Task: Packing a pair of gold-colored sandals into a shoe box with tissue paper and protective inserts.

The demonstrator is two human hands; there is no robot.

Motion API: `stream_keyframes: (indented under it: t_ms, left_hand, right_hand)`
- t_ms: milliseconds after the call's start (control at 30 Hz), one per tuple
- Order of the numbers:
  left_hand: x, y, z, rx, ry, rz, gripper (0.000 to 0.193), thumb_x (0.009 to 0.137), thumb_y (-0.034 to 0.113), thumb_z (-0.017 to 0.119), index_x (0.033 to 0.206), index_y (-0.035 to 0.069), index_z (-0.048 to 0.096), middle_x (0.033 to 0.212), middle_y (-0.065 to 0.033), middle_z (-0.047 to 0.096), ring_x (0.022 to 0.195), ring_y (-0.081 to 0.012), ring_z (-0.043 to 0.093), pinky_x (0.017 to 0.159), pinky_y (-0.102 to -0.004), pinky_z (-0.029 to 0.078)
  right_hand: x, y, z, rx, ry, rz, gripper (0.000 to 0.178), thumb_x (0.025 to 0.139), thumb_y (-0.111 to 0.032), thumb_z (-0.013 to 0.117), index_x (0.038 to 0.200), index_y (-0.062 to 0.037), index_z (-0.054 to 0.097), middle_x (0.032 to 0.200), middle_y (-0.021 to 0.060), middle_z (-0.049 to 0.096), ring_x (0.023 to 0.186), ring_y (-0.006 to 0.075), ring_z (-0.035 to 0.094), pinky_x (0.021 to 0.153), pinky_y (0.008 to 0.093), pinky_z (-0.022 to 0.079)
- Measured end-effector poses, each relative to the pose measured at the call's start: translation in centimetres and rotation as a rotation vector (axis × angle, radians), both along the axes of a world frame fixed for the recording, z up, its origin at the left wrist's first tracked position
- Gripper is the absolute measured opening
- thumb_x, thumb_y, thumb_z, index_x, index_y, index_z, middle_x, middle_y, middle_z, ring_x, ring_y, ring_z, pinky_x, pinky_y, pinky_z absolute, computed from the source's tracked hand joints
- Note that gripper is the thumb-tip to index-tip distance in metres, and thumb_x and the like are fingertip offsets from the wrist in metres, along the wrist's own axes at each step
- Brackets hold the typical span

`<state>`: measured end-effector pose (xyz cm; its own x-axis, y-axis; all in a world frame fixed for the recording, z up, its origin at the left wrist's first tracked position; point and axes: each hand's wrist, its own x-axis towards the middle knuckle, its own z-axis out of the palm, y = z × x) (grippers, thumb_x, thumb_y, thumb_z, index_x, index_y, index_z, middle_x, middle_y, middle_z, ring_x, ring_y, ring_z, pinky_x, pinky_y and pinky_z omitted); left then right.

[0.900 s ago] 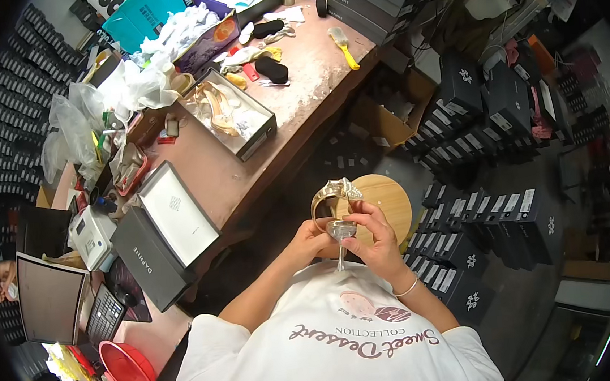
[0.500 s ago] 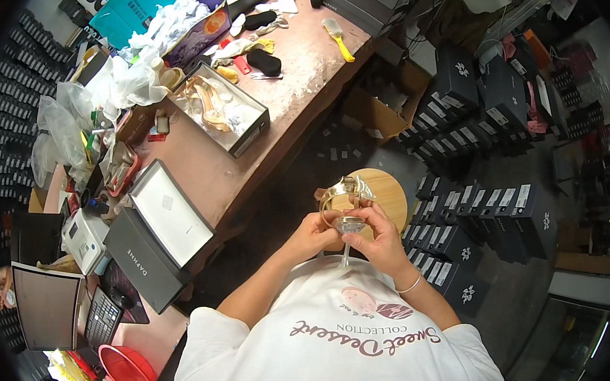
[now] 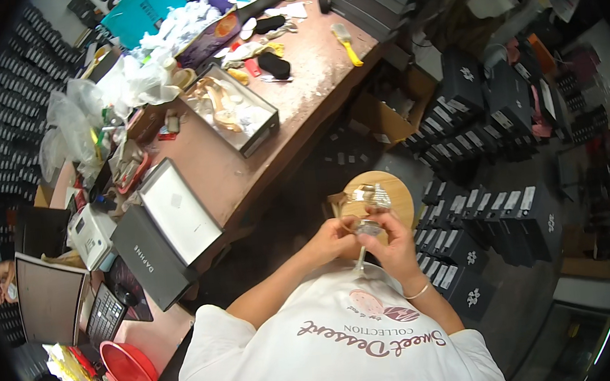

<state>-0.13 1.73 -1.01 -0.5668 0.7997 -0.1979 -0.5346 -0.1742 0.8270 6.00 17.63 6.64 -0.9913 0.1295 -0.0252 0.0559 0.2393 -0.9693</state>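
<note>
A gold high-heeled sandal is held in front of my chest, its slim pale heel pointing back toward my shirt. My left hand pinches its strap side with curled fingers. Closed around the other side is my right hand, thumb near the heel end. Fingers cover part of the straps, so the fingertips' exact grip is hidden. On the table, an open shoe box holds a matching beige-gold sandal on white paper.
A round wooden stool stands beyond my hands. The pink table carries a dark box lid, a yellow-handled brush, plastic bags, a keyboard and a red basin. Stacked shoe boxes fill the right-hand floor.
The sandal has turned and dipped slightly between my hands, its strap loop now lower. Both hands have shifted a little right and down in the view, which itself has moved slightly.
</note>
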Motion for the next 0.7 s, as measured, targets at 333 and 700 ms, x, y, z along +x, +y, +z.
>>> stream_keyframes:
  t_ms: [333, 700]
  left_hand:
    - [0.1, -1.9, 1.1, -0.275, 0.684, 0.442, 0.044, 0.081, 0.025, 0.075, 0.116, 0.002, 0.06, 0.12, -0.0151, 0.059, 0.112, -0.0273, 0.057, 0.095, -0.0366, 0.045]
    - [-1.9, -3.9, -1.9, -0.254, 0.133, 0.797, 0.019, 0.094, 0.014, 0.061, 0.107, 0.0, 0.064, 0.098, -0.0045, 0.066, 0.092, -0.0114, 0.062, 0.086, -0.0261, 0.051]
  right_hand:
    - [0.4, -0.2, 0.0, -0.208, 0.043, -0.034, 0.032, 0.084, -0.008, 0.071, 0.111, 0.0037, 0.058, 0.127, 0.0131, 0.053, 0.114, 0.02, 0.054, 0.099, 0.0329, 0.044]
    - [-3.5, 2.8, -0.1, 0.151, 0.112, 0.189, 0.033, 0.074, -0.006, 0.076, 0.103, 0.0025, 0.062, 0.11, 0.0159, 0.06, 0.102, 0.0263, 0.061, 0.087, 0.0341, 0.048]
